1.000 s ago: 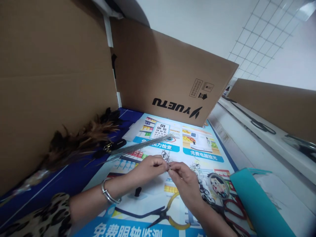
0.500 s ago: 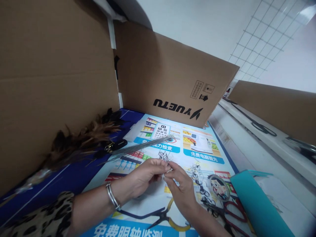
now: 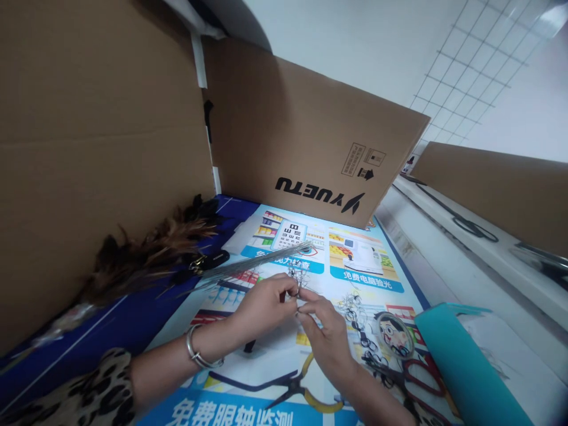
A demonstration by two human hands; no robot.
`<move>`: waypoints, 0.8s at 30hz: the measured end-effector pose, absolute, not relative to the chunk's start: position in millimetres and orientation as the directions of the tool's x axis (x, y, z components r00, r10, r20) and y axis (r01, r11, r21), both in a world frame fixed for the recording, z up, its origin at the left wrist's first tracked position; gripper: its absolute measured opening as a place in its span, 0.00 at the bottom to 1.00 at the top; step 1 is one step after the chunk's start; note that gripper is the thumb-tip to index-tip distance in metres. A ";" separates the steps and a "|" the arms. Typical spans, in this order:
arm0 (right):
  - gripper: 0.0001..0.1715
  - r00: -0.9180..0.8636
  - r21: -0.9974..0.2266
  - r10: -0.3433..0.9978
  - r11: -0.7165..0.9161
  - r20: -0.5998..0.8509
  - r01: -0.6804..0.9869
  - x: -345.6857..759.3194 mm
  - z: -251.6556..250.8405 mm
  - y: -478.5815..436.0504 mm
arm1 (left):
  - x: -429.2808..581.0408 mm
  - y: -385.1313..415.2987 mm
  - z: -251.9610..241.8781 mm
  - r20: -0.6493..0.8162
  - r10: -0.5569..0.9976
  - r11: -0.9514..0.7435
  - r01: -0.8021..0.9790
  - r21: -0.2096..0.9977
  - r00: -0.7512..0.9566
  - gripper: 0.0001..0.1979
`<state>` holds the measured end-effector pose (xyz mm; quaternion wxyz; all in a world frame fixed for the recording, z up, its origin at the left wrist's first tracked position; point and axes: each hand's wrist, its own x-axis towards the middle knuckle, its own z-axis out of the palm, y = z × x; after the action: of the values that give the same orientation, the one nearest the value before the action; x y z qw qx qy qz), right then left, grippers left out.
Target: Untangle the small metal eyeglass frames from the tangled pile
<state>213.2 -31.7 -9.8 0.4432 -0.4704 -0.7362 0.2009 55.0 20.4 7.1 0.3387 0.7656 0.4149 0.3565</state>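
Observation:
My left hand (image 3: 270, 300), with a silver bangle (image 3: 195, 349) at its wrist, is closed in a pinch over the printed sheet. Facing it, my right hand (image 3: 326, 322) pinches with thumb and forefinger, their tips almost meeting the left ones. What lies between the fingertips is too small to make out. Just beyond them sits a small tangle of thin wire and dark bits (image 3: 299, 275). Yellow-handled pliers (image 3: 302, 387) rest nearer me, under the right wrist. A row of small black loops with wire ends (image 3: 366, 337) lies right of the right hand.
Brown feathers (image 3: 146, 254) and a bundle of thin metal wires (image 3: 261, 260) lie on the left. At right are a round clear container (image 3: 394, 335), red-handled scissors (image 3: 423, 378) and a teal folder (image 3: 470, 367). Cardboard panels (image 3: 310, 130) stand behind and left.
My left hand has turned and moved slightly up, its fingers curling more, and the bangle has slid on the wrist. The right hand has shifted slightly left.

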 end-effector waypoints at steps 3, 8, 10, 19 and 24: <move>0.08 -0.138 -0.732 0.863 0.488 0.486 0.475 212.9 -8.6 -29.5 | 53.6 19.1 11.9 0.367 0.854 -0.513 0.476 0.714 0.369 0.05; 0.07 -0.147 -0.677 0.821 0.544 0.553 0.495 213.3 -3.7 -26.5 | 52.5 19.8 11.4 0.313 0.847 -0.511 0.491 0.706 0.431 0.08; 0.07 -0.131 -0.681 0.827 0.530 0.546 0.506 215.0 -3.1 -25.9 | 52.5 20.8 9.5 0.281 0.845 -0.493 0.461 0.737 0.455 0.09; 0.06 -0.027 -0.740 0.864 0.447 0.504 0.502 218.3 -5.1 -25.5 | 58.4 16.6 4.6 0.328 0.841 -0.498 0.377 0.781 0.431 0.10; 0.06 -0.002 -0.761 0.892 0.388 0.453 0.521 216.2 1.7 -28.2 | 59.8 15.6 -3.1 0.403 0.804 -0.562 0.341 0.753 0.436 0.10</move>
<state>216.2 -28.2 1.7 0.4797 -0.5185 -0.6810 0.1934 59.8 15.6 -3.1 0.2976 0.7934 0.3608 0.3896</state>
